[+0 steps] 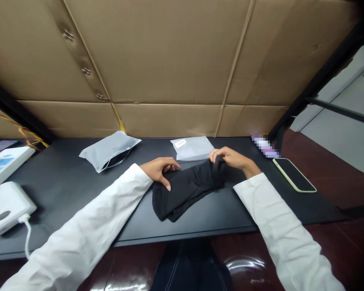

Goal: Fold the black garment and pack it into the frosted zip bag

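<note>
Watching the black cloth point(185, 195) on the surface point(63, 178), we judge its raised fold could slip if the right hand's point(230, 158) pinch loosens; fingertips and thumb are together on it. The left hand point(159, 171) sits spread, fingers and thumb apart, straddling the cloth's edge, near a frosted pouch point(191, 148).

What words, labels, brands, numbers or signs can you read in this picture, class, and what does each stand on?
No text can be read.
White label on the frosted plastic bag: print too small to read.
Blue panel on the white device: too blurred to read.
Pixelated strip: blurred out.
</note>
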Demonstrator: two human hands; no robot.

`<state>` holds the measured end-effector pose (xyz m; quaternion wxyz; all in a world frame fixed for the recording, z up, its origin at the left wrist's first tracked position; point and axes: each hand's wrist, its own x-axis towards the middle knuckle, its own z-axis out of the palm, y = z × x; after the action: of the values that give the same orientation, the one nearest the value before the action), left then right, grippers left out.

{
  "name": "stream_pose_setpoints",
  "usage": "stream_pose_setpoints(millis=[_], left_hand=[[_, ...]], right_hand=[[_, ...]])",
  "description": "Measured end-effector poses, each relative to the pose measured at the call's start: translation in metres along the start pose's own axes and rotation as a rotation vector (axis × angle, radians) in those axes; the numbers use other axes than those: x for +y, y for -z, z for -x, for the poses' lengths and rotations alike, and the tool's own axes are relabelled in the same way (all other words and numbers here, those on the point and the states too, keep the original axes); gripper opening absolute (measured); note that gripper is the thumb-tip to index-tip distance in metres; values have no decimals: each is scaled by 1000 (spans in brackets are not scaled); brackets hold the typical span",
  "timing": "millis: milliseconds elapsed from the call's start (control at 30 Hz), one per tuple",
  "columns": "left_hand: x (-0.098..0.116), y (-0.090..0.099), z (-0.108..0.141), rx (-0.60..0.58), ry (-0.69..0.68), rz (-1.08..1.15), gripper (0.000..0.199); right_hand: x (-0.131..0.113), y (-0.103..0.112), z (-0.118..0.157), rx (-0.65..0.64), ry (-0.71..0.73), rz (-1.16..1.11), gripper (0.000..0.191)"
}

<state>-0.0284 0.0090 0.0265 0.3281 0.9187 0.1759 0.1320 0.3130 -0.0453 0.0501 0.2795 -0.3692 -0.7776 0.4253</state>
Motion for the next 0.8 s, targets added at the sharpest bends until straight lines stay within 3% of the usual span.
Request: stream_pose_setpoints(millis=[133, 267, 333, 400, 467, 567, 633, 800], left_hand=[[-13, 22, 12, 85, 67, -119, 69], [-15, 41, 25, 247, 95, -233, 49], [-11, 46, 30, 266, 118, -205, 42], [-6, 48, 34, 168, 161, -115, 43], [-1, 47, 36, -19, 200, -36, 47], [6, 41, 37, -187, 213, -63, 52], [7, 38, 37, -185, 222, -120, 49], [4, 36, 36, -134, 212, -160, 39]], right_hand=[[12, 20, 13, 42, -47, 52, 20], [18, 31, 24, 247, -137, 59, 16], [13, 30, 28, 276, -147, 9, 10], [5, 25, 30, 167, -144, -41, 16], [-4, 17, 30, -25, -145, -60, 28], [-12, 5, 27, -228, -135, 17, 44], [-12, -1, 24, -243, -121, 105, 49], [-6, -2, 21, -118, -93, 190, 42]])
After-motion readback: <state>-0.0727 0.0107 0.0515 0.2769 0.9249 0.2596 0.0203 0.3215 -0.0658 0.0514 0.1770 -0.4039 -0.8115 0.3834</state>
